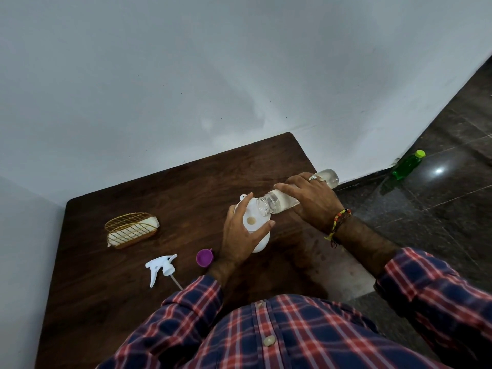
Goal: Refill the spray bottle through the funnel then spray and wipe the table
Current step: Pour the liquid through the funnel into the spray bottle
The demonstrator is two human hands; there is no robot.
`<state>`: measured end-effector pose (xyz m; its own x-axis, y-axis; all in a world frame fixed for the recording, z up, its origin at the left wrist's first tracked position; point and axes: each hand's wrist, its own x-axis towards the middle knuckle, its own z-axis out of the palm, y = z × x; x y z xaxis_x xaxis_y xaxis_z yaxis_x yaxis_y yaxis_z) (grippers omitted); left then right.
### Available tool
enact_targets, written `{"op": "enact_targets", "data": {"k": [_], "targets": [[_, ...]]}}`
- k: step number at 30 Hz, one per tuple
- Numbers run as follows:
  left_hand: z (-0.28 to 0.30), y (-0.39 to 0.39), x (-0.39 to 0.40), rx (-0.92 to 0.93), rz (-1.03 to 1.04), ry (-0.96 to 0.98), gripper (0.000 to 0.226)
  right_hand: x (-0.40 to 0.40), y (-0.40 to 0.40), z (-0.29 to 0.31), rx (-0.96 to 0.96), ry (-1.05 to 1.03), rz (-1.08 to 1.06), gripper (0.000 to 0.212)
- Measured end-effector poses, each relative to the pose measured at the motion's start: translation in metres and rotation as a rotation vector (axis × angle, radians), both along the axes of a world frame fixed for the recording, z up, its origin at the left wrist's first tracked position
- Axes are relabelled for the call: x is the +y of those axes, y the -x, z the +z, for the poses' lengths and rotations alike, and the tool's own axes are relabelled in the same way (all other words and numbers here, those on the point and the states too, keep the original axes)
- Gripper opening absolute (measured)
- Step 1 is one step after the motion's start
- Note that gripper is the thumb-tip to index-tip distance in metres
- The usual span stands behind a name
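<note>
Clear plastic water bottle [295, 193], tipped over the white funnel [253, 217] on the spray bottle [262, 242], looks light and slippery; the right hand [312, 198] wraps its middle. The left hand [239, 235] grips the funnel's rim, steadying it on the table [186, 182].

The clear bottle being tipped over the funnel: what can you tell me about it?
The clear bottle looks like see-through plastic, long and round, with a threaded neck and no cap on. It lies nearly on its side in the air, its open mouth over the white funnel, base pointing toward the wall. Clear liquid seems to be inside. The right hand grips its middle from above, fingers curled round it. Nothing else visibly touches it.
</note>
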<state>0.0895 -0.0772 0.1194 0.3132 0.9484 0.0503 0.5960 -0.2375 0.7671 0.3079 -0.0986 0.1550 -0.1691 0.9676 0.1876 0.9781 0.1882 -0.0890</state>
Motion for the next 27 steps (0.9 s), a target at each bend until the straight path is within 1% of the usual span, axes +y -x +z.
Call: {"op": "enact_targets", "data": {"k": [9, 15, 20, 27], "targets": [[-0.0010, 0.0000, -0.0001, -0.009, -0.002, -0.012, 0.084, 0.0007, 0.0003, 0.0001, 0.011, 0.006, 0.008, 0.065], [0.0008, 0.0008, -0.0015, -0.059, -0.002, -0.015, 0.081, -0.0006, -0.0005, 0.0012, 0.028, -0.010, 0.008, 0.067], [-0.0006, 0.0003, -0.0007, -0.044, -0.002, -0.024, 0.087, -0.0002, 0.0000, 0.0012, 0.026, -0.023, 0.017, 0.069], [-0.0017, 0.0007, -0.0009, -0.036, -0.010, -0.016, 0.088, -0.0008, 0.0012, 0.0038, 0.025, -0.032, 0.030, 0.070]]}}
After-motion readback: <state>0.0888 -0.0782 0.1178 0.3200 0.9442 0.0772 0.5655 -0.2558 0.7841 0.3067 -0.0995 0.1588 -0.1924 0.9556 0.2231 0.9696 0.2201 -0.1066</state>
